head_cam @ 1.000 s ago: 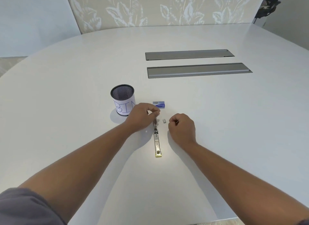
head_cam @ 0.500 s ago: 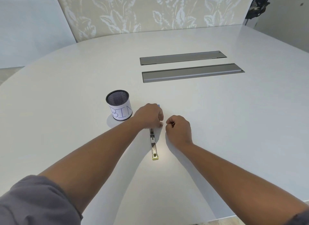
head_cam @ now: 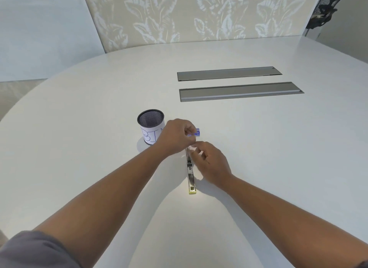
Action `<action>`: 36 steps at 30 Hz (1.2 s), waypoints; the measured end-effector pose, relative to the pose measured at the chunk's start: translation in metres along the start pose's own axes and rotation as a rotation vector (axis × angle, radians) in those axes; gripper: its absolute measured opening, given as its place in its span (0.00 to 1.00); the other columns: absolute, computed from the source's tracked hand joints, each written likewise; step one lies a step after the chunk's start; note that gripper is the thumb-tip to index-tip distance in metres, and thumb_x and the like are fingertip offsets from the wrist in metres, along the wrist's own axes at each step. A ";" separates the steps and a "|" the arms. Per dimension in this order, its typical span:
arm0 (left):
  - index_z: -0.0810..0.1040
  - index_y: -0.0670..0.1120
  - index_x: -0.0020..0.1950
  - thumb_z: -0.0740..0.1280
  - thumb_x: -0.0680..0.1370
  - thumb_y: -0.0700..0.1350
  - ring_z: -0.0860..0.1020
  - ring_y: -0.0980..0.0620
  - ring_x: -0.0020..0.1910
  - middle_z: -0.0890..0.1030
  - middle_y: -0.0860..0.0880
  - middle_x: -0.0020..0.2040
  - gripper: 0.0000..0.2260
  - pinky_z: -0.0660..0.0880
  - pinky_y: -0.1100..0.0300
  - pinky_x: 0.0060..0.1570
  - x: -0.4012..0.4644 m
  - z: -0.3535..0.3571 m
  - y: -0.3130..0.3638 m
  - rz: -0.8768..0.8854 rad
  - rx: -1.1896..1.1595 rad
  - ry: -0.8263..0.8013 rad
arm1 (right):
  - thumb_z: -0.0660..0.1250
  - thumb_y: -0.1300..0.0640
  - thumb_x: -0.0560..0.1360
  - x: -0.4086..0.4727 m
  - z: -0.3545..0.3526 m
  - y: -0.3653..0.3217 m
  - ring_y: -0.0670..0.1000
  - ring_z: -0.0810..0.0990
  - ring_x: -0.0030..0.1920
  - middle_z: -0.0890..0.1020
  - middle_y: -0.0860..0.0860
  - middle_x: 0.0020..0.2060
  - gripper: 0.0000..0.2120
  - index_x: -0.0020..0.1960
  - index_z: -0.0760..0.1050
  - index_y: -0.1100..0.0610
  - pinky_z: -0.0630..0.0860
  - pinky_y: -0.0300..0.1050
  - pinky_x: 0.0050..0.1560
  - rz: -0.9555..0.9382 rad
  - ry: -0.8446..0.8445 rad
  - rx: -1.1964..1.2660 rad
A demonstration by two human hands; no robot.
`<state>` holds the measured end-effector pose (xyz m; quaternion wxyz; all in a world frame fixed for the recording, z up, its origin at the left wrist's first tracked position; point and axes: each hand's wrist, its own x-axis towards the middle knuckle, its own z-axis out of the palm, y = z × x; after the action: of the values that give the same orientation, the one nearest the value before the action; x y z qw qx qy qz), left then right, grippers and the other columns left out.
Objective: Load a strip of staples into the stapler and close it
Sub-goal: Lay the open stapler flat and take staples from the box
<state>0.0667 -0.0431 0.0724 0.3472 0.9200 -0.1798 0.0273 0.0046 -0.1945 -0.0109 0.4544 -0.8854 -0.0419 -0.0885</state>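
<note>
A slim metal stapler [head_cam: 190,174] lies opened out flat on the white table [head_cam: 258,148], its yellow-tipped end towards me. My left hand [head_cam: 176,136] holds a small blue staple box [head_cam: 196,132] just above the stapler's far end. My right hand [head_cam: 212,164] hovers over the stapler's far half with its fingers loosely curled, the fingertips close under the box and the left fingers. I see nothing held in it. No loose staple strip shows; the hands hide the stapler's far end.
A black mesh cup [head_cam: 150,126] with a paper label reading "BIN" stands just left of my left hand. Two grey cable hatches [head_cam: 241,92] are set into the table farther back. A patterned wall panel rises behind the table.
My left hand has lifted the blue staple box off the table. My right hand has loosened from a fist and moved in under the box. The camera has shifted.
</note>
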 end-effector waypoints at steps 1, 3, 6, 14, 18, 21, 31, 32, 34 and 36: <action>0.86 0.47 0.47 0.72 0.73 0.41 0.76 0.64 0.36 0.79 0.58 0.36 0.05 0.70 0.74 0.38 -0.001 -0.006 0.000 0.022 0.007 0.040 | 0.62 0.33 0.74 0.001 0.002 -0.002 0.41 0.79 0.40 0.79 0.38 0.43 0.16 0.57 0.76 0.38 0.74 0.41 0.43 -0.029 -0.021 -0.021; 0.86 0.48 0.48 0.72 0.73 0.42 0.76 0.63 0.37 0.79 0.58 0.38 0.05 0.71 0.70 0.40 -0.001 -0.017 -0.001 0.059 0.014 0.121 | 0.65 0.34 0.72 0.005 0.007 -0.003 0.38 0.78 0.40 0.78 0.38 0.44 0.16 0.55 0.78 0.40 0.74 0.38 0.44 -0.061 -0.046 -0.077; 0.86 0.49 0.50 0.71 0.73 0.43 0.78 0.62 0.39 0.81 0.56 0.42 0.07 0.70 0.72 0.42 0.006 -0.038 -0.005 0.055 0.028 0.210 | 0.65 0.39 0.73 0.011 0.013 -0.002 0.37 0.77 0.40 0.78 0.40 0.42 0.09 0.47 0.78 0.41 0.75 0.41 0.43 -0.108 -0.069 -0.158; 0.85 0.45 0.49 0.66 0.72 0.38 0.81 0.49 0.46 0.84 0.50 0.45 0.10 0.77 0.59 0.43 0.024 -0.088 -0.033 -0.178 0.223 0.092 | 0.63 0.40 0.73 0.013 0.015 0.005 0.40 0.77 0.43 0.79 0.41 0.40 0.07 0.47 0.76 0.41 0.75 0.41 0.42 -0.137 -0.064 -0.205; 0.83 0.48 0.46 0.66 0.70 0.38 0.80 0.46 0.46 0.83 0.53 0.44 0.10 0.78 0.54 0.47 0.025 -0.089 -0.039 -0.238 0.334 0.016 | 0.63 0.41 0.73 0.013 0.015 0.006 0.40 0.77 0.43 0.79 0.41 0.40 0.07 0.47 0.76 0.40 0.75 0.41 0.43 -0.120 -0.067 -0.202; 0.81 0.51 0.44 0.68 0.71 0.42 0.78 0.47 0.46 0.80 0.57 0.40 0.06 0.70 0.55 0.49 0.027 -0.088 -0.043 -0.243 0.403 0.010 | 0.64 0.41 0.73 0.012 0.014 0.007 0.40 0.77 0.43 0.79 0.42 0.40 0.07 0.47 0.77 0.41 0.76 0.41 0.44 -0.114 -0.069 -0.188; 0.85 0.44 0.52 0.67 0.75 0.37 0.81 0.43 0.48 0.84 0.46 0.46 0.09 0.75 0.56 0.52 0.006 -0.048 -0.020 0.297 0.295 0.226 | 0.65 0.42 0.73 0.011 0.013 0.005 0.41 0.78 0.42 0.80 0.42 0.40 0.08 0.48 0.79 0.42 0.75 0.39 0.44 -0.109 -0.062 -0.172; 0.85 0.43 0.51 0.68 0.76 0.37 0.81 0.44 0.47 0.84 0.46 0.46 0.08 0.76 0.54 0.52 0.002 -0.037 -0.017 0.365 0.266 0.179 | 0.65 0.42 0.73 0.011 0.012 0.005 0.41 0.78 0.42 0.80 0.42 0.40 0.08 0.49 0.79 0.43 0.74 0.38 0.43 -0.110 -0.059 -0.177; 0.85 0.43 0.52 0.67 0.77 0.37 0.80 0.46 0.46 0.84 0.46 0.47 0.08 0.78 0.51 0.49 -0.005 -0.016 -0.019 0.383 0.219 0.101 | 0.66 0.42 0.73 0.011 0.011 0.004 0.40 0.77 0.41 0.80 0.43 0.39 0.08 0.49 0.80 0.43 0.73 0.37 0.42 -0.111 -0.055 -0.186; 0.85 0.43 0.55 0.66 0.78 0.37 0.81 0.46 0.47 0.84 0.46 0.51 0.10 0.78 0.50 0.49 -0.011 0.003 -0.027 0.275 0.160 0.035 | 0.67 0.43 0.73 0.010 0.011 0.004 0.41 0.77 0.40 0.79 0.43 0.38 0.08 0.49 0.80 0.44 0.72 0.37 0.41 -0.111 -0.052 -0.178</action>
<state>0.0654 -0.0229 0.0515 0.2688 0.9108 -0.2953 0.1048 0.0166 -0.1879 -0.0180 0.3670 -0.9206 -0.0947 -0.0942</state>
